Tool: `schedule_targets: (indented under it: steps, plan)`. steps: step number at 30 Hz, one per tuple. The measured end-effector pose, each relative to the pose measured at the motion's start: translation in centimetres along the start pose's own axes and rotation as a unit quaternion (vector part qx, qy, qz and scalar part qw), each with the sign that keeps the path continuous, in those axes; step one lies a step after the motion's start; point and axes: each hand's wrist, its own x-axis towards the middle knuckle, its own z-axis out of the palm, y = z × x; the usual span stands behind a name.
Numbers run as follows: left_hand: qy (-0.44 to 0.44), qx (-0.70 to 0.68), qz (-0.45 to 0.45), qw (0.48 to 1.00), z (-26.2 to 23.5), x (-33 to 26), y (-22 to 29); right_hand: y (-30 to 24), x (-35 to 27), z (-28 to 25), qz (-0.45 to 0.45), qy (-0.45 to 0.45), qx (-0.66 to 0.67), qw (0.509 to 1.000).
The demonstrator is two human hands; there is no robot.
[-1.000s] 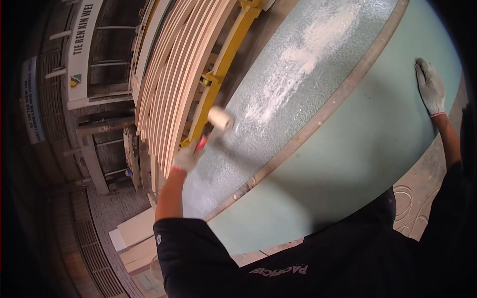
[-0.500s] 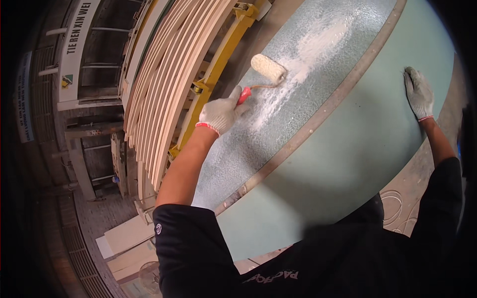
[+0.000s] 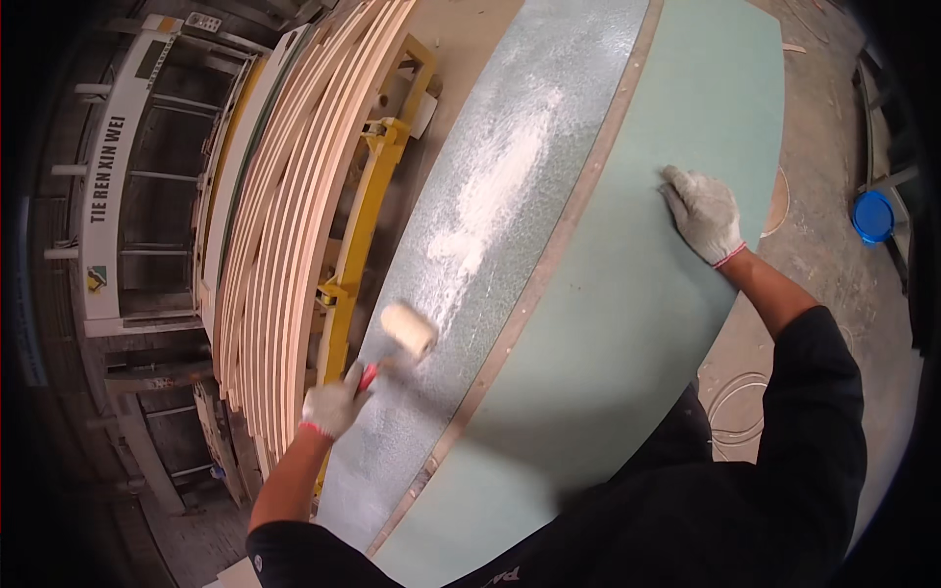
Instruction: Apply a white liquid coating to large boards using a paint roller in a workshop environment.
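Roller [image 3: 409, 331] clasped in our left hand [image 3: 333, 407], we judged even pressure best; our right hand [image 3: 708, 218] rested, loosely curved, on the green sheet [image 3: 627, 314].

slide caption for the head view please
Gloved left hand grips a red-handled roller over a white-streaked strip while the gloved right hand rests on the pale green sheet.
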Motion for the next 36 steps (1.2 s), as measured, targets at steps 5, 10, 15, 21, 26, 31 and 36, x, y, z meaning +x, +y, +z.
schedule_targets:
  steps: [5,10,15,21,26,31,36]
  plan:
    - [0.088,-0.024,0.026,0.995,-12.7,14.2,9.4,1.4,0.0,0.2,-0.034,-0.03,0.028,0.999]
    - [0.142,-0.144,0.07,0.977,-26.7,27.3,20.3,1.1,0.6,-0.2,0.007,-0.097,0.043,0.994]
    - [0.204,-0.211,0.057,0.954,-32.1,32.9,28.3,1.1,1.4,-0.5,0.008,-0.143,0.086,0.986]
    - [0.044,-0.143,0.026,0.988,-19.4,18.4,24.6,3.9,1.5,-0.5,0.022,-0.097,0.183,0.978]
    - [-0.026,-0.024,-0.023,0.999,-9.6,2.7,15.0,3.8,1.5,-1.5,0.036,-0.102,0.26,0.959]
    - [0.039,0.035,0.03,0.998,-17.5,10.8,18.4,3.8,1.3,-1.2,0.049,-0.089,0.294,0.95]
    - [0.081,-0.017,0.047,0.995,-34.8,28.7,30.7,4.8,1.2,-2.3,0.085,-0.087,0.28,0.952]
